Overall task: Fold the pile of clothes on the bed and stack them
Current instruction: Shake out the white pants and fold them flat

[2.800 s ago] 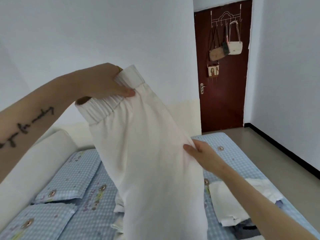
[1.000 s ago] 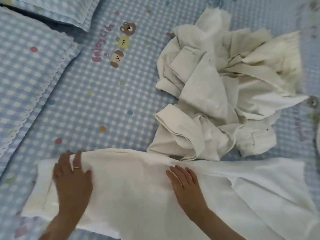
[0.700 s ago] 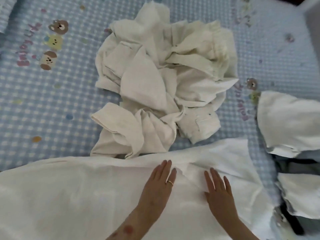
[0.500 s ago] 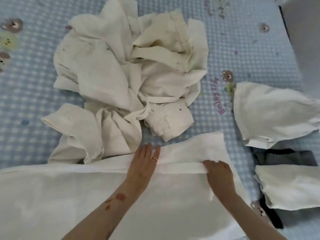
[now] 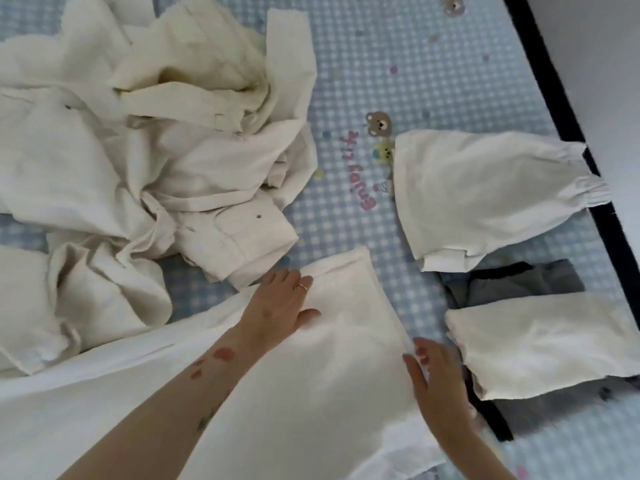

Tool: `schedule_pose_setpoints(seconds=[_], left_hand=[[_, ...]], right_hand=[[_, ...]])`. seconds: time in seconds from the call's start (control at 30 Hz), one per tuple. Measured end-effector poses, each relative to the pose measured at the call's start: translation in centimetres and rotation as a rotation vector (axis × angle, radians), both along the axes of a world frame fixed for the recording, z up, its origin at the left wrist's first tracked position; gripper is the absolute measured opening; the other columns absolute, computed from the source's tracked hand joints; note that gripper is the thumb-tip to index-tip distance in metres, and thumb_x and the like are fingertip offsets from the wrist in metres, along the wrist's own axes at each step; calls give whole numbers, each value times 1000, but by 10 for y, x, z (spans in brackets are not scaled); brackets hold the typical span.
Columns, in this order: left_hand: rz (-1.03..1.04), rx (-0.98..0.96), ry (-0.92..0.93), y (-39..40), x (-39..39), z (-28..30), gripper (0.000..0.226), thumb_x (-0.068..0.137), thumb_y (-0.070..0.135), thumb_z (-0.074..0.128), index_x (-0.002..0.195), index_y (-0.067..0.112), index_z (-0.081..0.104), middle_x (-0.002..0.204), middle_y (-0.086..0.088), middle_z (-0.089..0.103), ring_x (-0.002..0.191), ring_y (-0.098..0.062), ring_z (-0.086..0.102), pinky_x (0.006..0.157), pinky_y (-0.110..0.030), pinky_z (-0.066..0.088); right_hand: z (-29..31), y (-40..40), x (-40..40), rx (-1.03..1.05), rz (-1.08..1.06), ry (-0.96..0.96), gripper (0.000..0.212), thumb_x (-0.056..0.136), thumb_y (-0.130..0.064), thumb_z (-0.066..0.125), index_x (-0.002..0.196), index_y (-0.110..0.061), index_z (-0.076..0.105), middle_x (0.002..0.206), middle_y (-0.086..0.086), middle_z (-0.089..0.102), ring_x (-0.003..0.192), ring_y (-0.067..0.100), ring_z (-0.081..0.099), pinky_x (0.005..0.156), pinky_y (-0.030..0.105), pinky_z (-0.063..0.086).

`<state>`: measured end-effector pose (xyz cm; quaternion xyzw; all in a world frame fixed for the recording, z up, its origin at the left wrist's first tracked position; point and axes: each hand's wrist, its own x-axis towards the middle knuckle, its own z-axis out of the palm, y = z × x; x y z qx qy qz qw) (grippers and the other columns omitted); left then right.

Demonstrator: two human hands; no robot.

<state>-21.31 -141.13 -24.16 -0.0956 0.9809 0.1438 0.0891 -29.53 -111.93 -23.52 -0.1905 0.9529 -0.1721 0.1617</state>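
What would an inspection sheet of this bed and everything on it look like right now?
Surface: bed sheet, blue-and-white check with bear prints, creased.
Job's things: white trousers spread flat in front; unfolded pile of cream clothes at upper left; two folded white pieces, one upper right, one lower right.
Clutter: dark garment lying partly under the folded pieces.
Hands: left hand flat on the trousers near the hem, ring on one finger; right hand open at the trousers' right edge.
Cables: nothing seen.
Surroundings: dark bed edge and pale floor at upper right.
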Motion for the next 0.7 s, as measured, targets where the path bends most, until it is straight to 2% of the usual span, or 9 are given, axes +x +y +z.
schedule_pose_setpoints(seconds=[0.13, 0.23, 0.33, 0.4, 0.43, 0.5, 0.57, 0.63, 0.7], left_hand=[[89, 21, -73, 21, -36, -18, 56, 91, 45, 48, 136, 13, 40, 123, -6, 51, 114, -24, 46, 96, -34, 34], [152, 6, -126, 27, -55, -26, 54, 91, 39, 50, 136, 11, 39, 123, -9, 52, 112, -26, 49, 96, -34, 36], [204, 104, -196, 30, -71, -31, 42, 94, 33, 49, 131, 14, 46, 122, -6, 61, 113, -24, 56, 96, -34, 39], [283, 230, -191, 31, -78, -28, 39, 97, 29, 47, 131, 10, 48, 127, -9, 60, 118, -27, 53, 101, -36, 37], [313, 302, -188, 29, -80, -24, 39, 97, 27, 47, 131, 7, 48, 129, -11, 58, 120, -30, 51, 102, -38, 37], [321, 424, -178, 22, -84, -14, 33, 96, 21, 49, 124, 4, 51, 123, -16, 59, 117, -32, 53, 100, -40, 38], [314, 463, -131, 4, -87, -3, 20, 93, 18, 54, 110, 7, 57, 107, -14, 64, 102, -29, 58, 87, -37, 41], [380, 475, -87, -18, -93, 7, 9, 91, 16, 56, 98, 12, 58, 88, -6, 63, 87, -26, 59, 72, -32, 37], [445, 446, -72, -31, -102, 8, 2, 90, 16, 55, 91, 14, 56, 82, -3, 59, 80, -24, 56, 68, -31, 33]], right_hand=[[-9, 39, 47, 161, -25, 26, 42, 75, -27, 79, 112, -11, 67, 98, 9, 65, 91, 38, 63, 76, 49, 54], [-3, 39, 64, 169, -163, 16, 49, 84, -43, 63, 122, -13, 64, 108, 14, 63, 104, 40, 61, 74, 48, 55], [2, 36, 77, 173, -275, -97, 65, 83, -39, 68, 140, -22, 44, 123, 11, 58, 110, 34, 60, 80, 44, 52], [8, 39, 80, 183, -335, -242, 72, 87, -48, 58, 148, -28, 25, 136, 2, 53, 112, 26, 60, 88, 37, 48], [11, 42, 80, 178, -385, -322, 70, 88, -50, 55, 148, -30, 24, 134, -2, 55, 110, 22, 61, 88, 33, 47], [21, 50, 76, 116, -424, -419, 44, 89, -46, 57, 128, -29, 46, 111, -3, 66, 98, 18, 65, 80, 27, 47], [31, 54, 71, -76, -424, -320, 18, 85, -36, 67, 94, -22, 60, 82, -5, 64, 75, 10, 61, 65, 15, 43], [35, 50, 57, -196, -362, -192, 19, 83, -33, 70, 74, -26, 55, 69, -13, 54, 66, 2, 50, 60, 11, 38], [27, 40, 36, -212, -299, -161, 21, 84, -33, 68, 70, -28, 53, 74, -15, 50, 72, 4, 48, 68, 20, 41]])
